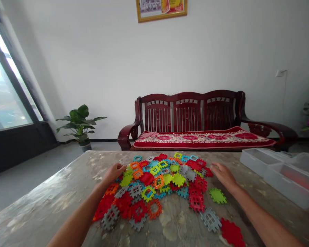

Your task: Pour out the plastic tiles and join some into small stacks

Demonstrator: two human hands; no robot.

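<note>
A heap of colourful interlocking plastic tiles (146, 178) covers the middle of the table, in red, orange, lime green, blue and grey, some with window-like cut-outs. My left hand (115, 172) rests at the heap's left edge, beside lime tiles (126, 177). Its fingers are loosely bent, partly hidden, and no tile shows in them. On the opposite side, my right hand (223, 175) is by a red tile (208, 172), fingers slightly curved and apart from the thumb, holding nothing visible. Nearer me on the right lie a lime tile (217, 195), a grey window tile (210, 219) and a red tile (231, 232).
Clear plastic boxes (285, 175) stand at the table's right side, one with something red inside. Beyond the patterned table (67, 195) is a dark red wooden bench (187, 113) with a floral cover (203, 138). A potted plant (81, 123) stands back left, near a window (5, 82).
</note>
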